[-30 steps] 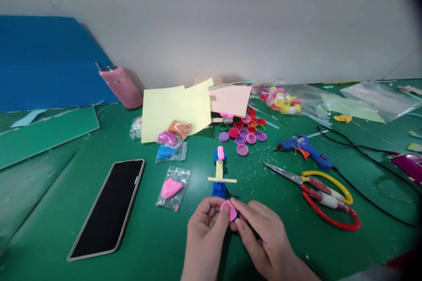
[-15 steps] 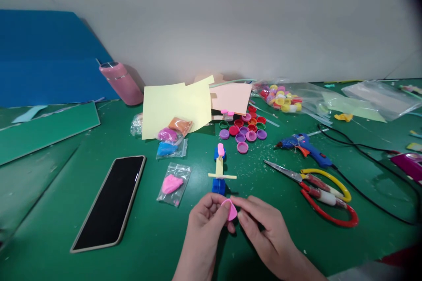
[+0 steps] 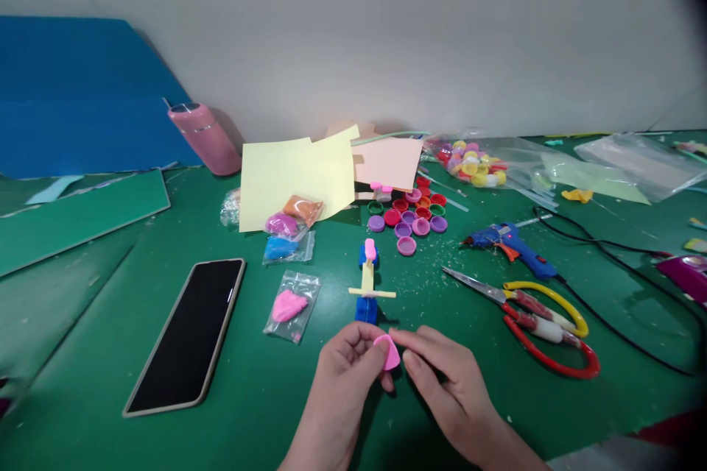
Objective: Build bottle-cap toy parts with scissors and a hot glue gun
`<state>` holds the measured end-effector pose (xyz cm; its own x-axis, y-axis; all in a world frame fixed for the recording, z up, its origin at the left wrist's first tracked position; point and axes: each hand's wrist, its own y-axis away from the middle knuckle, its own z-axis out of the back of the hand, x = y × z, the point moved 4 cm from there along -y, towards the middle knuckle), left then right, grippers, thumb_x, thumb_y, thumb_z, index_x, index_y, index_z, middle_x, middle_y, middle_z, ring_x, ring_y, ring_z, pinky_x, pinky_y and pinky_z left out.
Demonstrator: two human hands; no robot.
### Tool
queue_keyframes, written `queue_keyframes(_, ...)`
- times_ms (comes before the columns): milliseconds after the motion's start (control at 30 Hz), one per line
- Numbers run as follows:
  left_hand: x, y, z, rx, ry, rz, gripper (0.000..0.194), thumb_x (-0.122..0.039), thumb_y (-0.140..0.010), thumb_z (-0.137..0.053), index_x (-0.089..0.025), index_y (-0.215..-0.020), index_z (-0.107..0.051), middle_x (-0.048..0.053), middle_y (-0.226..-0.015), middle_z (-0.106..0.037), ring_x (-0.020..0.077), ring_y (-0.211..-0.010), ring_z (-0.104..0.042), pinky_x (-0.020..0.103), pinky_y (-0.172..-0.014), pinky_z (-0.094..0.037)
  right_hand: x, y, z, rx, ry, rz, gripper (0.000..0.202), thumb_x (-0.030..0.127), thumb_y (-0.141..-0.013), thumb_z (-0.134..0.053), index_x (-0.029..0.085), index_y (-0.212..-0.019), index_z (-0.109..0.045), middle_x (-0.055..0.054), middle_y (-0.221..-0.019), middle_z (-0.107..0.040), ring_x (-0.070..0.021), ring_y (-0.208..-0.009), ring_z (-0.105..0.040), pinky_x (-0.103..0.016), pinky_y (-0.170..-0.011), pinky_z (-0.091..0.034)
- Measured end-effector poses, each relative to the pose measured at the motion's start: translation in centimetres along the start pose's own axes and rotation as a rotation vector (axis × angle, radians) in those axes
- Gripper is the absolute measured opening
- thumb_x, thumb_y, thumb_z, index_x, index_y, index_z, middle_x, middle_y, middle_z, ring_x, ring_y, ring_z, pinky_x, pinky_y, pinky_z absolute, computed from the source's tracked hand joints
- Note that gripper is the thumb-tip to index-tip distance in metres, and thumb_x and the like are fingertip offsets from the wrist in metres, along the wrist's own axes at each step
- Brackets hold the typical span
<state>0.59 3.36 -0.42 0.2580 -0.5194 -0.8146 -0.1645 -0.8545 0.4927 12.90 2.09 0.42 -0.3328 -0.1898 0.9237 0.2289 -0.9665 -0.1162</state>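
Note:
A flat, rounded-triangular piece of pink clay (image 3: 392,356) is pinched between the thumb and fingers of my left hand (image 3: 347,372). My right hand (image 3: 450,379) is close on the other side, its index fingertip at the clay's upper edge and its thumb a little apart from it. Just beyond my hands lies a small model (image 3: 367,281) with a pale yellow stick body, a crosswise stick, blue blocks at both ends and a pink piece on the far one. To its left is a clear bag of pink clay (image 3: 289,306).
Scissors (image 3: 530,316) and a blue glue gun (image 3: 511,246) with its cord lie at right. A phone (image 3: 185,338) lies at left. Farther back are several bottle caps (image 3: 406,246), bagged clay (image 3: 281,247), yellow paper (image 3: 295,176) and a pink bottle (image 3: 207,140).
The pink clay piece has turned slightly and shifted a little to the right in my left hand. My right thumb has drawn slightly away from it.

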Motion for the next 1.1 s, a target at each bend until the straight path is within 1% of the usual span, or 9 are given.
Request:
queue_keyframes(67,0.1,-0.1,0.1,0.002,-0.002,-0.001,0.01,-0.022,-0.073,-0.059,-0.014,-0.067,-0.056,-0.003,-0.054,-0.051,0.0074,-0.048,-0.046,0.022,-0.053,-0.037,-0.1,0.0,-0.1,0.012,-0.014,-0.002,0.023,0.023,-0.087,-0.043,0.023,-0.101,-0.061,0.0,-0.067,-0.053,-0.0126,-0.06,-0.049,-0.023,-0.054,-0.039)
queue_keyframes(200,0.1,-0.2,0.2,-0.004,-0.013,-0.003,0.011,-0.022,-0.073,-0.059,-0.014,-0.066,-0.057,-0.003,-0.057,-0.053,0.007,-0.048,-0.047,0.021,-0.052,-0.037,-0.2,0.0,0.5,-0.058,-0.053,-0.012,0.026,0.022,-0.085,-0.047,0.023,-0.109,-0.056,0.0,-0.072,-0.052,-0.0125,-0.063,-0.048,-0.023,-0.057,-0.041)
queue_keyframes(400,-0.4,0.4,-0.3,0.016,-0.036,0.054,0.008,-0.02,-0.071,-0.061,-0.012,-0.072,-0.064,-0.002,-0.056,-0.054,0.007,-0.048,-0.046,0.019,-0.049,-0.037,0.3,-0.6,0.9,0.103,0.084,0.07,0.056,0.027,-0.071,-0.065,0.023,-0.123,-0.044,-0.005,-0.105,-0.048,-0.0177,-0.09,-0.048,-0.029,-0.078,-0.043)
queue_keyframes(500,-0.6,0.6,-0.5,0.05,-0.012,0.055,0.015,-0.021,-0.075,-0.057,-0.011,-0.074,-0.067,0.0,-0.056,-0.057,0.0088,-0.051,-0.049,0.021,-0.053,-0.04,0.4,-0.9,0.8,0.141,0.157,0.112,0.045,0.027,-0.073,-0.064,0.023,-0.116,-0.053,-0.005,-0.102,-0.05,-0.019,-0.094,-0.049,-0.03,-0.081,-0.042)
queue_keyframes(600,-0.7,0.7,-0.4,0.056,0.075,0.041,0.017,-0.022,-0.076,-0.056,-0.011,-0.075,-0.069,0.001,-0.055,-0.059,0.0102,-0.053,-0.051,0.022,-0.055,-0.041,0.5,-1.1,1.0,0.111,0.125,0.131,0.036,0.022,-0.074,-0.063,0.023,-0.11,-0.057,-0.004,-0.097,-0.052,-0.0176,-0.089,-0.051,-0.029,-0.078,-0.043)
queue_keyframes(700,-0.5,0.8,-0.5,0.058,0.231,0.069,0.016,-0.021,-0.075,-0.057,-0.012,-0.079,-0.07,0.003,-0.056,-0.062,0.0121,-0.053,-0.054,0.024,-0.056,-0.043,0.5,-1.1,1.3,0.041,0.004,0.124,0.034,0.02,-0.074,-0.063,0.025,-0.107,-0.059,-0.003,-0.095,-0.052,-0.0166,-0.088,-0.053,-0.028,-0.077,-0.043)
queue_keyframes(833,0.2,0.8,-1.1,0.056,0.417,0.118,0.011,-0.022,-0.07,-0.063,-0.013,-0.071,-0.071,0.004,-0.06,-0.064,0.0118,-0.057,-0.056,0.021,-0.056,-0.045,0.6,-1.1,1.4,-0.002,-0.184,0.097,0.032,0.022,-0.074,-0.063,0.026,-0.105,-0.059,-0.003,-0.095,-0.051,-0.0168,-0.089,-0.053,-0.028,-0.079,-0.043)
queue_keyframes(967,0.5,0.9,-1.7,0.071,0.462,0.135,0.011,-0.026,-0.063,-0.07,-0.015,-0.067,-0.071,0.003,-0.059,-0.063,0.0132,-0.059,-0.057,0.022,-0.057,-0.046,0.7,-1.2,1.1,0.024,-0.24,0.08,0.033,0.024,-0.074,-0.062,0.026,-0.107,-0.059,-0.004,-0.098,-0.05,-0.0184,-0.092,-0.052,-0.03,-0.08,-0.044)
queue_keyframes(1100,0.2,1.2,-2.1,0.075,0.478,0.123,0.011,-0.027,-0.064,-0.069,-0.016,-0.066,-0.07,0.001,-0.06,-0.063,0.0119,-0.059,-0.056,0.021,-0.057,-0.046,0.7,-1.4,1.0,0.04,-0.272,0.053,0.032,0.028,-0.077,-0.058,0.027,-0.11,-0.058,-0.005,-0.1,-0.05,-0.0201,-0.095,-0.053,-0.032,-0.081,-0.044)
